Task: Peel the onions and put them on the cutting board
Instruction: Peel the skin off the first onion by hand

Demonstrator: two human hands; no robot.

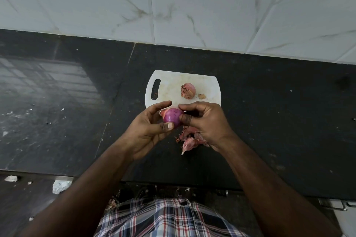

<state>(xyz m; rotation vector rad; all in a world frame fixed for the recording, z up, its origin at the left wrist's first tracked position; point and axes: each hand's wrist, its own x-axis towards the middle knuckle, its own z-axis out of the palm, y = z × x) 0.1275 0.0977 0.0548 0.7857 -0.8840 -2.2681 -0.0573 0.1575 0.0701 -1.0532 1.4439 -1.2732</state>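
Fingers (163,105) of both hands curl round the purple onion (172,118) held between them.

**Where things lie on the counter**

The cutting board (173,82) lies on the counter (269,111) at mid-frame, just before the tiled wall (173,5). One onion (188,90) sits on the board, right of its handle slot. Below the board, both hands hold a second onion (172,117) between them: left hand (148,129) to its left, right hand (208,121) to its right. Peels (189,139) lie on the counter beneath the right hand.
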